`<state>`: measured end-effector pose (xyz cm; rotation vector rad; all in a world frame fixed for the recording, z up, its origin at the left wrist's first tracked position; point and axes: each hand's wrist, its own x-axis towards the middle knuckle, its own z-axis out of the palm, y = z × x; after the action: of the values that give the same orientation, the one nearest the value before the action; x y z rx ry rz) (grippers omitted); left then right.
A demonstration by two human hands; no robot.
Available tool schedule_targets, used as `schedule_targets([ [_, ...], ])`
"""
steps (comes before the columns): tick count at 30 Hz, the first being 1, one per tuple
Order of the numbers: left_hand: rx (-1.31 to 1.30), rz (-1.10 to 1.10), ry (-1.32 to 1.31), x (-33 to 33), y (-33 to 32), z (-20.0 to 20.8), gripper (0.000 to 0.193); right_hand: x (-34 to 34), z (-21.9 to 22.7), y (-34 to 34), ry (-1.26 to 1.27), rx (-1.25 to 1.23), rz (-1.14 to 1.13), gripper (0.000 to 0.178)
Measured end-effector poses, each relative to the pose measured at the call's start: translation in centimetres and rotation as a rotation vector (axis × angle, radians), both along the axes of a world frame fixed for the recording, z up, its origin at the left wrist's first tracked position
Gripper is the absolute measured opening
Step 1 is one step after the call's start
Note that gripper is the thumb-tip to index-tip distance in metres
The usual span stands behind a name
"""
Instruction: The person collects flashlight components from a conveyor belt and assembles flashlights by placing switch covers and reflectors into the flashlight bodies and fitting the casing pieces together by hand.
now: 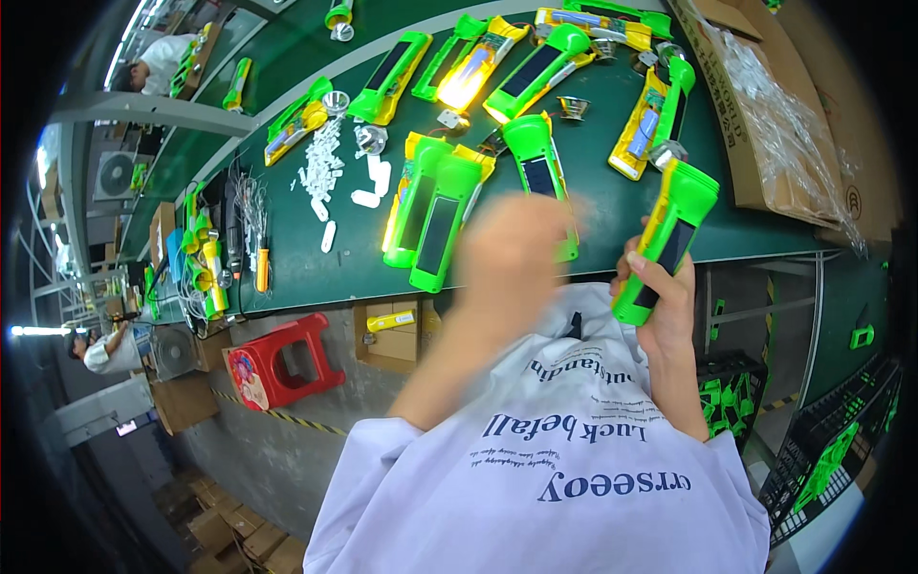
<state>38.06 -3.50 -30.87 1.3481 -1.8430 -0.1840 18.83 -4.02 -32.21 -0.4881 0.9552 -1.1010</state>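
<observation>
The right hand (662, 304) is closed around one bright green plastic flashlight with a dark solar panel along its side (666, 241), fingers wrapped about the lower end of its body, thumb across the front. It is held upright just off the near edge of the dark green table (612, 206), its wide head up over the table's edge. The left hand (512, 251) is raised beside it, motion-blurred; whether it is open or holds anything cannot be told. It hangs over the near edge, partly hiding a second green flashlight (535, 163) that lies on the table behind it.

Just to the left of that one, two more green flashlights (430, 215) lie side by side on yellow half-shells, near the near edge. Further back, toward the far edge, about six more green and yellow flashlight bodies (535, 67) lie fanned out, one of them glowing; an exact count is hard where they overlap. Two more stand toward the right end, beside an open brown cardboard box lined with clear plastic film (765, 105). Three small silver reflector cups (370, 139) sit among them.

Toward the left end lies a heap of small white plastic pieces (325, 167), too many to count, and an orange-handled screwdriver (262, 271) near a bundle of thin wires. Below the table stand one red plastic stool (287, 368) and, at the right, black crates of green parts (822, 459). Two other people in white work at the far left.
</observation>
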Motion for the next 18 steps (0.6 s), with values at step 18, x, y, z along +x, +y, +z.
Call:
schedule_targets([
  [18,0.364,0.219,-0.398,22.4,-0.6,-2.5,0.017,-0.2,-0.8,-0.9,0.219,-0.020,-0.050,0.045],
])
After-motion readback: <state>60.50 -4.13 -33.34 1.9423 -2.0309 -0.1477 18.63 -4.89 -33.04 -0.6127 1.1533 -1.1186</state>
